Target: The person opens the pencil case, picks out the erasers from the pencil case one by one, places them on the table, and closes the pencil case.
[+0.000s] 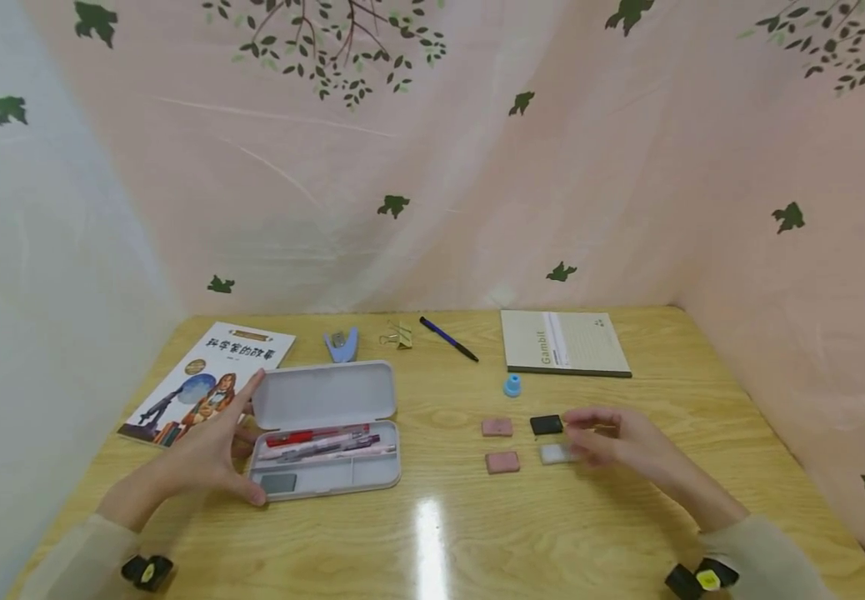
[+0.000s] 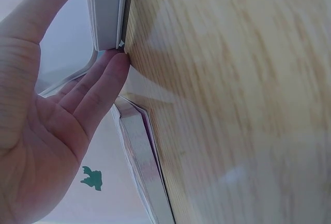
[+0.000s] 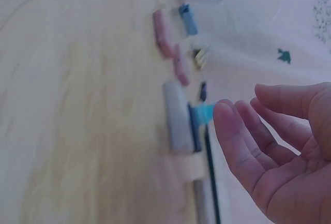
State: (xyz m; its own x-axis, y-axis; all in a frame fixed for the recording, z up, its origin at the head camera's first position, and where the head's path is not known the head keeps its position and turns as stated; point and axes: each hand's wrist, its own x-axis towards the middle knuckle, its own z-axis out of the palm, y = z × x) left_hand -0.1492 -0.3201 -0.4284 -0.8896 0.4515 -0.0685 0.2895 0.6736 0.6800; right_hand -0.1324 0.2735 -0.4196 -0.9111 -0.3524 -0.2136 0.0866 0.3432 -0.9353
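Note:
My left hand [image 1: 211, 450] spans the left end of an open pencil case [image 1: 376, 475], thumb at the front corner and fingers at the back left. In the left wrist view, its fairly straight fingers [image 2: 101, 92] reach to the case's edge. Several pens [image 1: 320, 442] fill the back compartment. A grey eraser [image 1: 278, 483] lies in the front left one. My right hand [image 1: 612, 437], fingers loosely bent and holding nothing, hovers beside a black eraser [image 1: 547, 425] and a white eraser [image 1: 555, 454], partly covering the white one in the head view.
Two pink erasers [image 1: 503, 462] lie left of the black and white ones. Behind are a small blue cone-shaped piece [image 1: 512, 386], a notebook [image 1: 563, 346], a pen [image 1: 447, 338], a binder clip [image 1: 400, 336] and a blue sharpener [image 1: 342, 345]. A book [image 1: 207, 375] lies at left.

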